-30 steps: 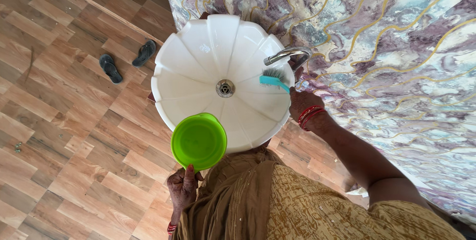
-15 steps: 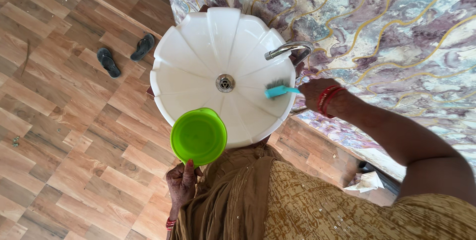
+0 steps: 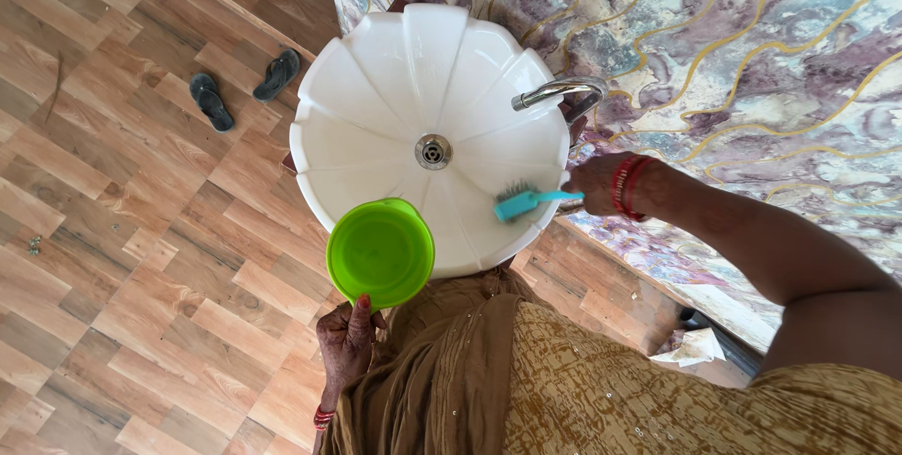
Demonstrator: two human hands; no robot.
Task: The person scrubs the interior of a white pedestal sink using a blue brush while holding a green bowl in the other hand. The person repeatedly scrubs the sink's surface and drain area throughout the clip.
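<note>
White glazed ceramic forms the largest thing here, a fluted, petal-shaped washbasin [image 3: 395, 107] fixed against a purple and gold marbled wall [image 3: 752, 61], with a round metal drain [image 3: 433, 151] at its centre and a curved chrome tap [image 3: 562, 92] over its wall-side rim. Around it runs a wood-pattern plank floor [image 3: 113, 230], where a pair of dark sandals [image 3: 242, 89] lies well apart from the basin.

At the basin's near rim, the person's left hand [image 3: 348, 342] is closed on the edge of a round bright green plastic tub [image 3: 381, 250], thumb over the lip; the tub overlaps the rim and its open mouth faces up toward the camera.

The right hand [image 3: 592, 183], with red bangles at the wrist, is clenched around the handle end of a small teal plastic scrubbing brush [image 3: 524, 201]. The brush's long axis runs almost level, from the grip at the basin's right rim inward toward the tub; its dark bristles press against the inner wall near that rim, below the tap and to the right of the drain. The right hand is the nearer one to the brush head; the left stays outside the bowl.

Open room lies leftward, across the bare bowl as far as the drain and the far petals; the tap and wall close off the upper right side, and the tub covers part of the near rim.
</note>
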